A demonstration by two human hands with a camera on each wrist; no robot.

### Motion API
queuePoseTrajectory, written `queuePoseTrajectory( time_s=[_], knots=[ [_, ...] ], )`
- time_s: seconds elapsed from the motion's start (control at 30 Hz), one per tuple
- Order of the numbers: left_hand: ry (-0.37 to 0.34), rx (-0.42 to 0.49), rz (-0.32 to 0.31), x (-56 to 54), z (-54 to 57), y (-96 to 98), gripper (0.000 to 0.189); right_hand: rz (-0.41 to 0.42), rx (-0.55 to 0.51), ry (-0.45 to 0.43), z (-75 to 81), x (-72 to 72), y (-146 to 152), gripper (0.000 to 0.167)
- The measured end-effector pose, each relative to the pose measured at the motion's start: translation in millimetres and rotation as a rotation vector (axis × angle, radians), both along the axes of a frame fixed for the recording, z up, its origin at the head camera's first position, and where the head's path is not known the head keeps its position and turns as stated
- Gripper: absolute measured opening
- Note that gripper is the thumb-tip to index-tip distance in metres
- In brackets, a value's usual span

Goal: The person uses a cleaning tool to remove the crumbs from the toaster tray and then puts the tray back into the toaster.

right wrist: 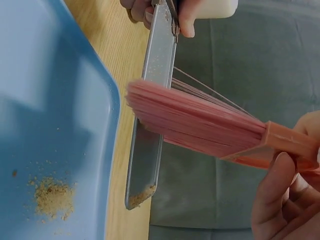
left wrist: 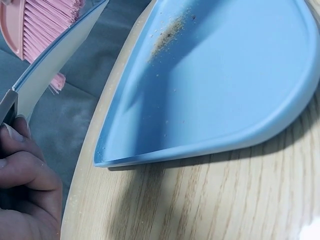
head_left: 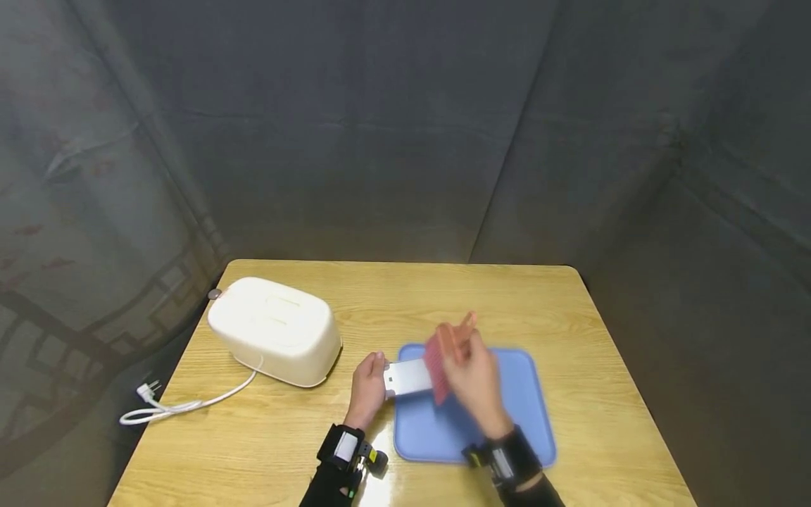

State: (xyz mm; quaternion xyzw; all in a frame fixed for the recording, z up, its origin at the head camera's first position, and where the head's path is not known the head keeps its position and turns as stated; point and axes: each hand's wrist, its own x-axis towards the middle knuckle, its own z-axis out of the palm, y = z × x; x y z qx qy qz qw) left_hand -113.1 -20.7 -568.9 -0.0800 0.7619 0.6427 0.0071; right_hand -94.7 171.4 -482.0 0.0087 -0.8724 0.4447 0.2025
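Observation:
My left hand grips one end of a narrow metal crumb tray, held above the left edge of a blue tray. In my right hand, slightly blurred, is a small brush with pink bristles and an orange-pink handle. Its bristles lie across the crumb tray in the right wrist view. Some crumbs sit at the crumb tray's far end. A small heap of brown crumbs lies in the blue tray, with specks scattered around it.
A cream toaster-like appliance stands at the left of the wooden table. Its white cord and plug run to the left table edge. Grey cloth hangs behind and at the sides.

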Motion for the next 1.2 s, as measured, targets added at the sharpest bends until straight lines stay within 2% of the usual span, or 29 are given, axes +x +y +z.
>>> queuePoseTrajectory(
  time_s=[0.2, 0.3, 0.43, 0.5, 0.77, 1.0, 1.2],
  knots=[
    [0.003, 0.003, -0.003, -1.6, -0.9, 0.2, 0.038, 0.082, -0.074, -0.004, -0.5, -2.5, 7, 0.027],
    [0.007, -0.004, 0.0, -2.1, -2.0, 0.1, 0.037, 0.132, -0.109, -0.049, 1.7, -3.3, 11, 0.029],
    [0.003, -0.004, 0.007, -1.5, -2.1, -1.0, 0.037, 0.159, -0.135, -0.136, 5.4, -4.0, 14, 0.033],
    [-0.007, 0.004, 0.008, -0.4, -1.4, -2.0, 0.036, 0.163, -0.14, -0.139, 6.1, -5.1, 14, 0.032],
    [-0.021, 0.011, 0.035, 5.7, -4.2, -5.2, 0.038, 0.157, -0.142, -0.045, -0.8, -6.3, 10, 0.037],
    [-0.023, 0.017, 0.041, 7.1, -3.8, -5.5, 0.037, 0.136, -0.206, -0.056, -2.9, -1.2, 9, 0.02],
    [-0.019, 0.041, -0.005, 1.1, -0.7, -0.7, 0.037, 0.05, -0.124, 0.001, -4.8, 1.7, 17, 0.031]
  ],
)
